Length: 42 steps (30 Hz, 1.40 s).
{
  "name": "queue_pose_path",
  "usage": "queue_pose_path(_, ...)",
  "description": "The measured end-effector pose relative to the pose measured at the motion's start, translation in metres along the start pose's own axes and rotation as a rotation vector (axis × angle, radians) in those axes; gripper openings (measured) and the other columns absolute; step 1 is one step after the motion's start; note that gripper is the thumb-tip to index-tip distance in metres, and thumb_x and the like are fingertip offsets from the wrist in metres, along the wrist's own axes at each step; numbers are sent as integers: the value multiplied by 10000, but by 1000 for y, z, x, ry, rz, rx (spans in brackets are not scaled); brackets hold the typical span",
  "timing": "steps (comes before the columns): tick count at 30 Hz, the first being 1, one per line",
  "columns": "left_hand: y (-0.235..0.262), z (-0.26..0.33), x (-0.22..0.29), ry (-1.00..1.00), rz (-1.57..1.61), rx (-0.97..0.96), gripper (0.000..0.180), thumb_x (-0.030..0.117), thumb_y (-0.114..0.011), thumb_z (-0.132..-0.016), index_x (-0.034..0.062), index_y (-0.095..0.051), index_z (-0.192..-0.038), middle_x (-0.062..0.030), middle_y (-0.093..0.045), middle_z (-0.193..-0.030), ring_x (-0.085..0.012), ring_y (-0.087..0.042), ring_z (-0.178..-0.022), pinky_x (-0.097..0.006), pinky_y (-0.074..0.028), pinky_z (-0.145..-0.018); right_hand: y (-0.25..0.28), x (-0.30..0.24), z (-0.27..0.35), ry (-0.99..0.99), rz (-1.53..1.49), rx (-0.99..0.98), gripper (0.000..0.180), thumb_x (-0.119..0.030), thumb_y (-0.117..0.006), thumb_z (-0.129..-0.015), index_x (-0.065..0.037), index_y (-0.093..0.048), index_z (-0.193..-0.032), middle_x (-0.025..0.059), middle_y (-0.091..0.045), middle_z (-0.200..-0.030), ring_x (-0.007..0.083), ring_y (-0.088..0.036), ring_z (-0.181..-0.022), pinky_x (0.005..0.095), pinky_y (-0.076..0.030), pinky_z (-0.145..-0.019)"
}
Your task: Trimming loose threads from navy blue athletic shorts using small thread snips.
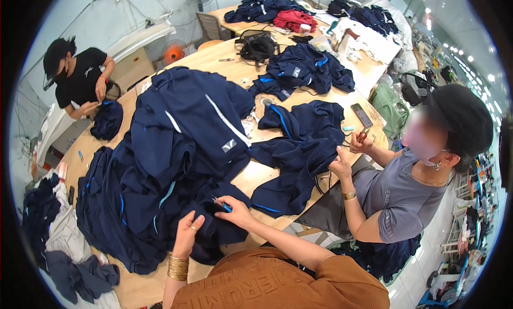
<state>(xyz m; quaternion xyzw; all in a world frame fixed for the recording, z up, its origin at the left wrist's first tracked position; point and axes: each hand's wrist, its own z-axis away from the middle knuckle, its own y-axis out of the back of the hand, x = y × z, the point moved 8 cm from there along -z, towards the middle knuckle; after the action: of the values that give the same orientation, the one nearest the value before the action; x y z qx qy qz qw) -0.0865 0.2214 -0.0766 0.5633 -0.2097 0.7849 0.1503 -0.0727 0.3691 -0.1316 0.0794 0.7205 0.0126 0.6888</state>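
Note:
A navy garment lies bunched at the table's near edge, between my two hands. My left hand, with a ring and gold bangles at the wrist, is closed at the left side of this cloth, thumb on top. Its fingertips are partly hidden, but the cloth seems pinched in them. In my right hand is a pair of small blue-handled thread snips. The blades point left and away from me, just over the dark fabric. My right fingers curl round the handle and rest close to the cloth.
A big heap of navy garments with white and blue trim fills the table ahead. On the right, a co-worker holds snips beside another navy garment. Another person handles dark cloth at far left. A black bag-like item lies farther back.

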Motion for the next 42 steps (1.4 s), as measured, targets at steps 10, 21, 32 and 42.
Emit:
queue_pose_path(10, 70, 58, 125, -190, 250, 169, 171, 134, -645, -797, 54, -511, -725, 16, -578, -702, -28, -511, -605, -168, -415, -569, 60, -151, -35, -356, -630, -71, 220, 16, -661, -630, -13, -572, -829, 33, -590, -743, 127, -580, -668, 235, -461, -657)
queue_pose_path(21, 106, 95, 129, -225, 217, 258, 148, 105, -630, -818, 32, -555, -713, -1, -592, -696, -33, -518, -602, -168, -417, -575, 70, -158, -30, -314, -691, -25, 179, 30, -675, -619, -14, -587, -769, 63, -625, -730, 138, -608, -627, 240, -500, -623)
queue_pose_path(32, 68, 78, 120, -192, -476, 69, 206, 162, -655, -804, 7, -596, -925, -19, -617, -825, -97, -568, -750, -235, -456, -709, 25, -171, -19, -382, -571, -198, 199, 36, -661, -611, 28, -589, -797, 65, -611, -728, 134, -591, -624, 239, -475, -612)
queue_pose_path(42, -9, 60, 108, -53, 57, -234, 212, 224, -607, -869, 17, -581, -834, 67, -524, -740, -3, -432, -682, -178, -379, -603, -19, -193, -22, -46, 11, -481, 147, -79, -676, -760, -20, -621, -883, 9, -593, -789, 95, -519, -655, 232, -414, -619)
